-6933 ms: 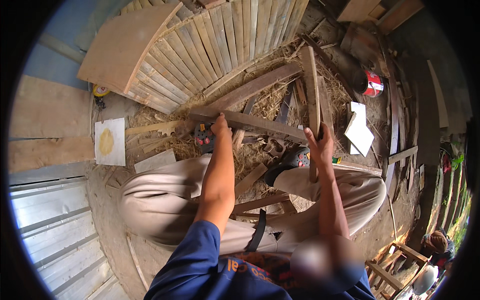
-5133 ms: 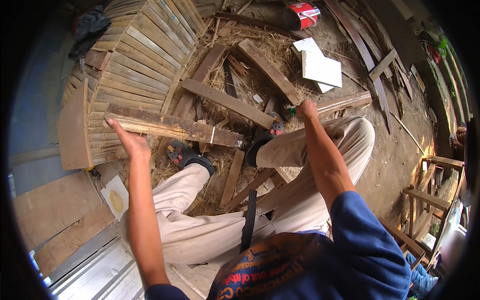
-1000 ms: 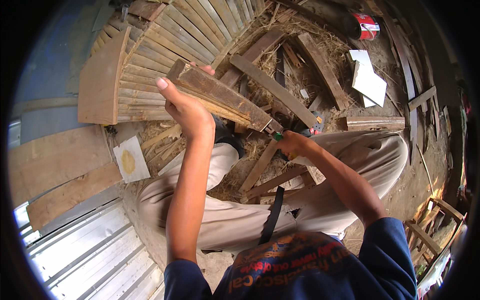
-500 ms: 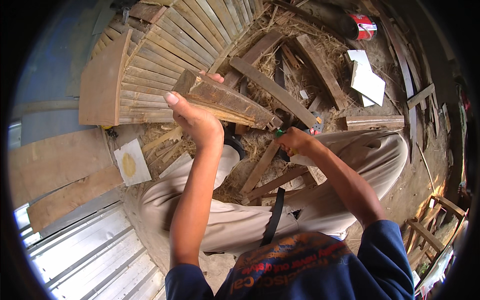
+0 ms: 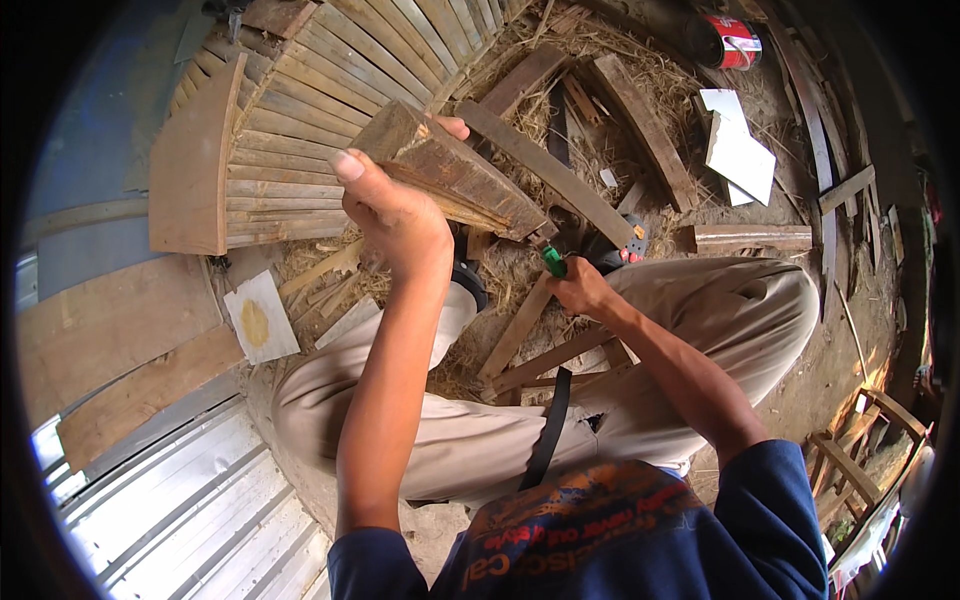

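A thick brown wooden block (image 5: 465, 180) with a split, splintered lower edge is held up by my left hand (image 5: 400, 220). The thumb lies along the near side of the block, and fingertips show past its far side. My right hand (image 5: 582, 286) is closed round a tool with a green handle (image 5: 553, 262). The tool's front end meets the lower right end of the block; its tip is too small to make out. Beyond the block lies a long narrow plank (image 5: 545, 180).
A slatted bamboo platform (image 5: 300, 130) with an upright wooden board (image 5: 195, 165) stands at the far left. Straw, planks and offcuts (image 5: 645, 130) litter the ground ahead. White panels (image 5: 738, 155) and a red can (image 5: 735, 42) lie at the far right. Corrugated metal (image 5: 190, 510) is at near left.
The block has tipped more steeply, its left end rising. My right hand has shifted slightly left and nearer, and more of the green handle shows.
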The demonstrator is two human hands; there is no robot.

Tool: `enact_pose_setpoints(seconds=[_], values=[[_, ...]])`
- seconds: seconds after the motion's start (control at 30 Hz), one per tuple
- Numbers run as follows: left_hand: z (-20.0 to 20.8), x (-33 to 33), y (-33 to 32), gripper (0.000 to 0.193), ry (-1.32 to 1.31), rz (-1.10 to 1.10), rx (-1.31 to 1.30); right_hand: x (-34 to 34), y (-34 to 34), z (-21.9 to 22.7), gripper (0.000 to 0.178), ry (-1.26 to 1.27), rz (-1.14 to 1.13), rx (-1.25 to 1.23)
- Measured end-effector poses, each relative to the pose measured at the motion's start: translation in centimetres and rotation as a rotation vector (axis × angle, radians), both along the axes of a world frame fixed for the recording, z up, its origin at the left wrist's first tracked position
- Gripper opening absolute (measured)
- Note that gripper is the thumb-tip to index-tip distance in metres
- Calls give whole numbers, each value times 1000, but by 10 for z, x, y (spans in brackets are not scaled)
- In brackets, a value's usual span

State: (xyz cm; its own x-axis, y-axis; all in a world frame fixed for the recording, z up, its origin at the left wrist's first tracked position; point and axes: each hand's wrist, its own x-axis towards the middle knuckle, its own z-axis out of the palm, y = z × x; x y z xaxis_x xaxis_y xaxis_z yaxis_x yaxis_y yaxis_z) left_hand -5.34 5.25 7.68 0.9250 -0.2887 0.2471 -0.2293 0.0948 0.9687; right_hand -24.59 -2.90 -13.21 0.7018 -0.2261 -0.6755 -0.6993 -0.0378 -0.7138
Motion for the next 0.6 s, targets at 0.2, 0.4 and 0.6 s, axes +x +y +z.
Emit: enact_pose_setpoints(seconds=[0.2,0.4,0.6], values=[[1,18,-1,82,63,17,-74,-20,-7,-27,36,-359,182,-381],[-6,68,11,72,273,197,-233,-44,-38,-51,62,-218,594,-743],[-31,93,49,84,417,386,-147,-34,-21,-57,45,-332,378,-579]])
